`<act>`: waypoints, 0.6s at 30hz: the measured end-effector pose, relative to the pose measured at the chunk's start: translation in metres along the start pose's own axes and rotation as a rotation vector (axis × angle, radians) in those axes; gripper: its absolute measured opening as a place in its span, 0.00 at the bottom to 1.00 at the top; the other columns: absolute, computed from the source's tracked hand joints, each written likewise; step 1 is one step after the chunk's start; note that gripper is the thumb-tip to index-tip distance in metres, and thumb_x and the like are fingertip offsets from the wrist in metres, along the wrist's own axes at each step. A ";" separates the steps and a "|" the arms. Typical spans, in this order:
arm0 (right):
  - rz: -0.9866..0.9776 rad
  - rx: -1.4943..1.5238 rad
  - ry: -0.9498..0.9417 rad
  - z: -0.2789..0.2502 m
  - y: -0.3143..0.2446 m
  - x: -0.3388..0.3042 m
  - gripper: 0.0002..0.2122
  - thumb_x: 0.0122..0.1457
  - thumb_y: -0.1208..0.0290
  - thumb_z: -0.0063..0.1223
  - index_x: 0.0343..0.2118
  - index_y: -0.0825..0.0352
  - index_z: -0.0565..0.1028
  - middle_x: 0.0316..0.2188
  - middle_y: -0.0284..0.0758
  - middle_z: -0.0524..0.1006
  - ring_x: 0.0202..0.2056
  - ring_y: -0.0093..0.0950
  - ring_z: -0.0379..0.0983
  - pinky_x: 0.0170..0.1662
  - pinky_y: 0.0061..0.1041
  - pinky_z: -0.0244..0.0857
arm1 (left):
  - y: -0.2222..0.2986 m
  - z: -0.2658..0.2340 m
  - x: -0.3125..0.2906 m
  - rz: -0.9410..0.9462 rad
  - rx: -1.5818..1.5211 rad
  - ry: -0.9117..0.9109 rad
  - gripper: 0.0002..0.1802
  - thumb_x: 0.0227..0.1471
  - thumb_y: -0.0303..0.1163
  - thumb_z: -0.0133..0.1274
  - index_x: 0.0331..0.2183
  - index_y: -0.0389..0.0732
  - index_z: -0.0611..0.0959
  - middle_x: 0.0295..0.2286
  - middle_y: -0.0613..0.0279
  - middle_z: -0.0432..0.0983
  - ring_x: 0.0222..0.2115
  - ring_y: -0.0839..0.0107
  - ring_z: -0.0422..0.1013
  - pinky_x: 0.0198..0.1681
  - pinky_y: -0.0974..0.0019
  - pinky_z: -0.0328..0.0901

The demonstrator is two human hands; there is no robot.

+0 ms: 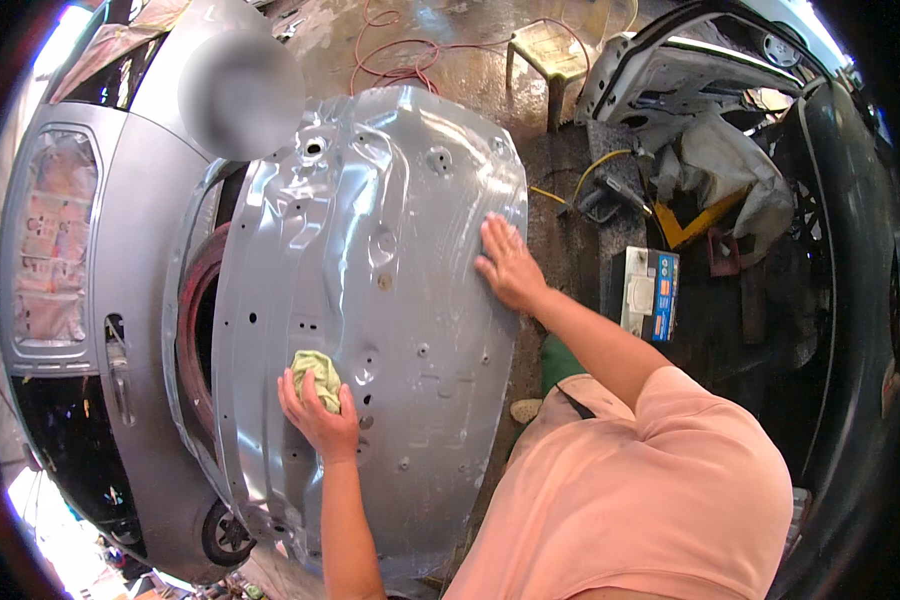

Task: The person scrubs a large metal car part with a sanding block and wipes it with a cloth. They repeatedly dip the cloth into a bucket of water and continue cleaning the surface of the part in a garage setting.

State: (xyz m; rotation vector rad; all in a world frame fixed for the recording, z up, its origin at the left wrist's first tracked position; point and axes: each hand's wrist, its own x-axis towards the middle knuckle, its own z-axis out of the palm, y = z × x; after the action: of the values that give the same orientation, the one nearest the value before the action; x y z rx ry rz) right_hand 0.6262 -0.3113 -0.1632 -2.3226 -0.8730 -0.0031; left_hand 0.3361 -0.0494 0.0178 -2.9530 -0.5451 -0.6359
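Observation:
A large silver-grey car body panel (430,310) lies in front of me, with stamped ridges and small holes across its surface. My left hand (320,420) is closed around a crumpled yellow-green cloth (315,375), which rests against the panel's lower left part. Near the panel's right edge, my right hand (511,268) lies on the metal with its fingers stretched out and nothing seen in it. Pale streaks run over the grey surface above the right hand. The underside of the cloth is hidden.
A grey car (150,240) with a paper-covered window stands at the left, beside the panel. To the right are a car battery (639,290), a yellow angled piece (700,218) and a dark car (835,330). A stool (553,55) and a red hose (400,70) are beyond.

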 end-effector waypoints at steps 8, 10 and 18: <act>0.548 0.108 0.033 0.020 0.131 0.197 0.33 0.71 0.51 0.35 0.68 0.76 0.55 0.71 0.52 0.50 0.73 0.46 0.41 0.73 0.44 0.36 | 0.009 0.011 0.004 -0.136 0.049 0.008 0.34 0.54 0.35 0.59 0.59 0.41 0.67 0.63 0.42 0.56 0.65 0.42 0.51 0.66 0.37 0.49; 0.604 0.113 -0.031 0.023 0.140 0.232 0.34 0.71 0.49 0.34 0.69 0.74 0.54 0.72 0.52 0.48 0.73 0.45 0.40 0.73 0.42 0.36 | 0.010 0.010 0.005 -0.134 0.055 0.010 0.33 0.54 0.36 0.58 0.59 0.41 0.67 0.63 0.42 0.57 0.65 0.41 0.52 0.66 0.37 0.49; -0.157 -0.013 0.193 0.027 0.053 0.387 0.27 0.68 0.56 0.42 0.58 0.79 0.67 0.62 0.56 0.64 0.66 0.51 0.56 0.67 0.47 0.50 | 0.007 0.015 0.012 -0.156 0.068 -0.016 0.32 0.56 0.39 0.56 0.58 0.39 0.68 0.63 0.39 0.57 0.65 0.39 0.53 0.66 0.36 0.51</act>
State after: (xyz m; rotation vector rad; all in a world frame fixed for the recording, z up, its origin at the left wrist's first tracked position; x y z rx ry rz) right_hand 0.9526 -0.0978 -0.1308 -2.2154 -0.9545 -0.2955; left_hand 0.3547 -0.0494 0.0092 -2.8745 -0.7881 -0.5948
